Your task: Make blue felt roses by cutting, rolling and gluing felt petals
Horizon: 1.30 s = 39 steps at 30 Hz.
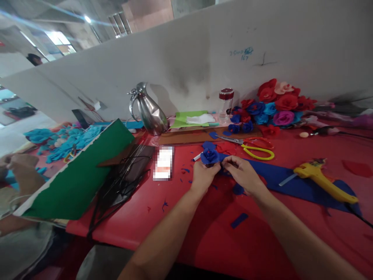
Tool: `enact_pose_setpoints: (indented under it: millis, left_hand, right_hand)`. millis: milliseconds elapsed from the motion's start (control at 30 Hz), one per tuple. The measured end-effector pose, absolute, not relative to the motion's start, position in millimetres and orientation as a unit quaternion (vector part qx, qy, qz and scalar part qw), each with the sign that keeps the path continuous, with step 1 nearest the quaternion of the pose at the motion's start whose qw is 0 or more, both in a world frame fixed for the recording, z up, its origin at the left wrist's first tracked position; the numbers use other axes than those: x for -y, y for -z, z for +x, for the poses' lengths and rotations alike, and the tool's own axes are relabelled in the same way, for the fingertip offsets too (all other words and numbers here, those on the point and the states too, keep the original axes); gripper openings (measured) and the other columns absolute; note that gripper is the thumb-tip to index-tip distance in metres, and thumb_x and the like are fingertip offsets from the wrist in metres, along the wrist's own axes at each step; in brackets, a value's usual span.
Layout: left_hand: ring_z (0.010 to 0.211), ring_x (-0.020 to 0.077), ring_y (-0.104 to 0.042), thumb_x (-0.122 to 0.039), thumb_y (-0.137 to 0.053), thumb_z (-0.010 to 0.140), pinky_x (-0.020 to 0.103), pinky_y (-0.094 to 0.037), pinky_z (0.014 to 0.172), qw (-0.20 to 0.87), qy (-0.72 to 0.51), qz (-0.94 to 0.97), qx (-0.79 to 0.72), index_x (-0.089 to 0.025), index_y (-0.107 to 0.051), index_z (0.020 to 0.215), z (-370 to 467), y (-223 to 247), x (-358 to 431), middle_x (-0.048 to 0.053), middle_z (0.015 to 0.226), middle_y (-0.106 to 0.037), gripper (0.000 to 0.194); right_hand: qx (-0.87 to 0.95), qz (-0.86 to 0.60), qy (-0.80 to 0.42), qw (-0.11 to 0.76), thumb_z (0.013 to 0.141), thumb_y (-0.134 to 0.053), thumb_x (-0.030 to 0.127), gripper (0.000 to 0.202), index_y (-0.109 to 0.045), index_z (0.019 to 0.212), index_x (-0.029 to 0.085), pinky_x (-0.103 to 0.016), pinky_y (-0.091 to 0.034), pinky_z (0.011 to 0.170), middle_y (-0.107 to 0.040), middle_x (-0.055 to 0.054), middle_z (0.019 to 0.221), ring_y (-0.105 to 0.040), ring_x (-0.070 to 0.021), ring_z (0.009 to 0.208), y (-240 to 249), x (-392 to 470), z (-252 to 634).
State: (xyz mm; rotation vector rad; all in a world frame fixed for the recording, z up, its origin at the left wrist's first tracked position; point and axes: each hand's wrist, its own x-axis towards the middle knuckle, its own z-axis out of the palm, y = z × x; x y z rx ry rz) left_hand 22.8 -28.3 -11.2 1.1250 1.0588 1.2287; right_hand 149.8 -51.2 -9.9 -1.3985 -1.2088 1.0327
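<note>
A dark blue paper flower (210,155) is held up by my left hand (203,175), whose fingers close round its underside. My right hand (241,172) is beside it, thumb and fingers pinched together near the flower's right edge; what lies between those fingertips is too small to make out. Under and beyond my right hand lies a long blue strip (271,175). A yellow glue gun (323,182) rests on that strip, to the right. Yellow-handled scissors (247,147) lie just behind my hands. Blue scraps (239,220) are scattered on the red table (204,233).
A green board (81,179) and a dark bag (128,171) stand left. A phone with a blurred screen (163,163) lies nearer. Behind are a steel jug (150,112), a glass jar (225,105) and a heap of paper flowers (279,103). Another person's hands (25,171) work far left.
</note>
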Motion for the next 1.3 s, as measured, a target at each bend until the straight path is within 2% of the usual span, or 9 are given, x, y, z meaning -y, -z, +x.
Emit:
enact_pose_setpoints:
  millis: [200,567,967,1300]
  left_hand:
    - [0.066,0.0136,-0.058,-0.024,-0.073,0.063,0.029,-0.048,0.074,0.598,-0.514,0.459,-0.408,-0.016,-0.068,0.066,22.4,4.2,31.6,0.001,0.070,-0.067,0.009]
    - [0.072,0.0159,-0.063,-0.020,-0.075,0.060,0.031,-0.050,0.080,0.619,-0.498,0.452,-0.406,-0.017,-0.074,0.071,23.5,-0.7,37.1,0.002,0.074,-0.071,0.012]
    - [0.062,0.0103,-0.054,-0.019,-0.071,0.058,0.026,-0.046,0.072,0.633,-0.514,0.416,-0.404,-0.016,-0.067,0.061,24.2,-0.2,33.9,-0.002,0.064,-0.063,0.006]
    - [0.059,0.0099,-0.048,-0.020,-0.072,0.057,0.025,-0.042,0.065,0.631,-0.509,0.397,-0.430,-0.016,-0.063,0.059,23.4,2.4,31.8,-0.002,0.060,-0.058,0.010]
  right_hand:
    - [0.499,-0.586,-0.414,0.486,0.068,-0.061,0.052,0.029,-0.058,0.071,0.023,-0.030,-0.040,0.063,-0.056,0.001,0.066,-0.049,-0.0161,0.063,11.5,51.3,152.5]
    - [0.498,-0.588,-0.397,0.499,0.070,-0.063,0.056,0.033,-0.054,0.068,0.024,-0.030,-0.039,0.060,-0.053,0.001,0.063,-0.046,-0.0161,0.061,14.5,50.4,154.2]
    - [0.515,-0.586,-0.393,0.487,0.071,-0.061,0.056,0.033,-0.052,0.068,0.024,-0.031,-0.038,0.060,-0.051,0.002,0.063,-0.046,-0.0161,0.060,11.3,51.1,152.4]
    - [0.505,-0.578,-0.412,0.492,0.071,-0.062,0.054,0.031,-0.052,0.068,0.025,-0.030,-0.040,0.059,-0.051,0.002,0.063,-0.046,-0.0157,0.060,10.2,51.5,151.3]
